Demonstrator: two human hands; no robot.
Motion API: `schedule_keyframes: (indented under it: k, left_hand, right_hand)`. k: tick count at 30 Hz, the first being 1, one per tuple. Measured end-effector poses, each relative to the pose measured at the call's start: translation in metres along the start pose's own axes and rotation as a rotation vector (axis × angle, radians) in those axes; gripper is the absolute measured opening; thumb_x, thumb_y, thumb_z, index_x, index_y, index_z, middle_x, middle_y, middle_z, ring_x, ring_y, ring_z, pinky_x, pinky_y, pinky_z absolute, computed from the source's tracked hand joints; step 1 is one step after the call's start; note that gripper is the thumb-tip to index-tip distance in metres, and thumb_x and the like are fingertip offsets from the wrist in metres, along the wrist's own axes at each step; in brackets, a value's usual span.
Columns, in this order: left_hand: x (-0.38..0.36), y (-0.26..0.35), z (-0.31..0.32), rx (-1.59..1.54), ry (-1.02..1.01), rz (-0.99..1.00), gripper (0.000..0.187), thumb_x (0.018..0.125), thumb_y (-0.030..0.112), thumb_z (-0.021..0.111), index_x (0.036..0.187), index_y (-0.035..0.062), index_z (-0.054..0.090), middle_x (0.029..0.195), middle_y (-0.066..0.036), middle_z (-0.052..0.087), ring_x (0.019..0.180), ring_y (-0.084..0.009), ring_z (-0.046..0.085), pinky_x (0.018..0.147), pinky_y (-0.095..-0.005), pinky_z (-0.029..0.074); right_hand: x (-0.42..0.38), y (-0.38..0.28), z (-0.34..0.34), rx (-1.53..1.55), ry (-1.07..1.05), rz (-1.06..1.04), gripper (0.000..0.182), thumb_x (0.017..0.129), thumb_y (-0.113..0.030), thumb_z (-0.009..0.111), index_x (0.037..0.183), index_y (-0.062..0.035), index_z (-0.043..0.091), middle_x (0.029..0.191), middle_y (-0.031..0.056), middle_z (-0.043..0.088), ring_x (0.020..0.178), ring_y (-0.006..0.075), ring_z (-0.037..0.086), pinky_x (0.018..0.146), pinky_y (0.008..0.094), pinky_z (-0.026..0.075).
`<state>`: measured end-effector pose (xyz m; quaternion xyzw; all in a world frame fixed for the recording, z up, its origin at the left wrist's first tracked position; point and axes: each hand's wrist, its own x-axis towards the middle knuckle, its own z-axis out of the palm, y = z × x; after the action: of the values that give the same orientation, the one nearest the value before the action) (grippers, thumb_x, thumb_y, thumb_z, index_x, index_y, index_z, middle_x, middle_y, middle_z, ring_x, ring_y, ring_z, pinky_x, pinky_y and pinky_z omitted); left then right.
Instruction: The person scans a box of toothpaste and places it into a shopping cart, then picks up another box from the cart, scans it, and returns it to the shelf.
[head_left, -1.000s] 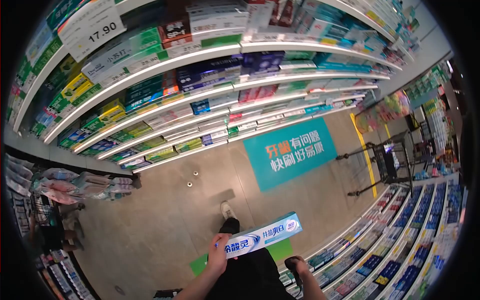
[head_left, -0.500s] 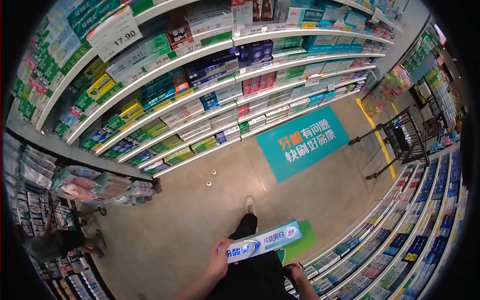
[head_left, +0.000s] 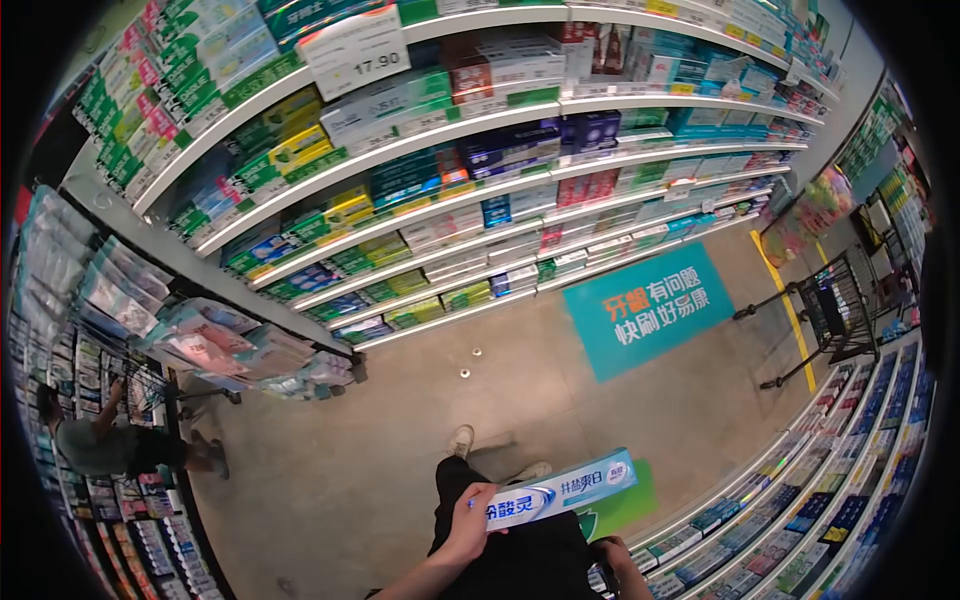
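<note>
My left hand (head_left: 470,522) is closed around one end of a long white and light-blue toothpaste box (head_left: 565,491). The box is held in front of my dark trousers, its printed face up and its far end pointing right. Lower right, my right hand (head_left: 612,553) is by my hip with its fingers curled. A dark thing lies against its fingers, but I cannot make out what it is.
Shelves of toothpaste boxes (head_left: 510,145) curve across the front; more low shelves (head_left: 790,490) run along the right. Hanging packs (head_left: 215,345) stand at left, near a person (head_left: 110,440) with a cart. Another cart (head_left: 838,305) stands right, beyond a teal floor sign (head_left: 650,310).
The view has turned left, so shelves and floor sign sit further right and lower. A second shoe now shows. The toothpaste box stays in my left hand.
</note>
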<state>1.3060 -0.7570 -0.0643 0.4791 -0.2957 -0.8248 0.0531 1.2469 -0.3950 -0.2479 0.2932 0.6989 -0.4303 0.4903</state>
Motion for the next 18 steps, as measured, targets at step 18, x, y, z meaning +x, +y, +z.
schedule_keyframes:
  k: [18]
  left_hand:
    - [0.028,0.127,-0.134,-0.050,-0.034,-0.002,0.020,0.093,0.023,0.050,0.099,0.0043,0.053,0.082,-0.008,0.060,0.064,-0.0166,0.062,0.044,-0.0296,0.048]
  right_hand:
    - [-0.006,-0.025,0.157,-0.270,0.044,-0.094,0.061,0.072,-0.022,0.069,0.119,0.0012,0.037,0.080,0.0120,0.056,0.055,0.0195,0.054,0.045,0.0333,0.047]
